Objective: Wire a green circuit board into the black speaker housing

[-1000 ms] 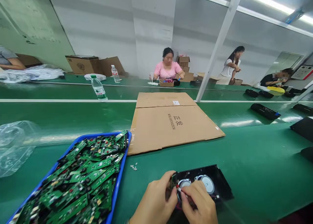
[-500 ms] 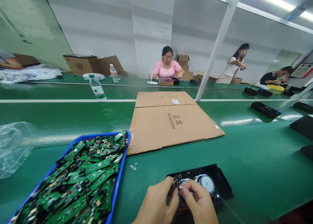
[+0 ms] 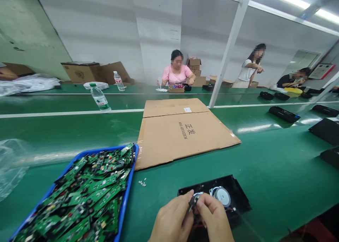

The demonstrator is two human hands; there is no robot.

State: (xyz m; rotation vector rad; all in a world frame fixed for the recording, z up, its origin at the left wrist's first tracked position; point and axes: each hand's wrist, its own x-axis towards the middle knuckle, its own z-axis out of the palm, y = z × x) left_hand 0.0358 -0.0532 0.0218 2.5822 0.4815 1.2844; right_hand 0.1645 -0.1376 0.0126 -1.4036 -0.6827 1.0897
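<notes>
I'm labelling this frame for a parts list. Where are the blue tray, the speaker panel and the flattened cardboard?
blue tray (image 3: 128,192), head view, on its right rim.
speaker panel (image 3: 235,194), head view, on the black plastic right of the round speaker.
flattened cardboard (image 3: 169,139), head view, on the bare middle of the sheet.

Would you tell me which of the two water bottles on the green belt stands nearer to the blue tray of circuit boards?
The green-capped water bottle is nearer the blue tray. The other water bottle stands farther back, beside the cardboard boxes.
</notes>
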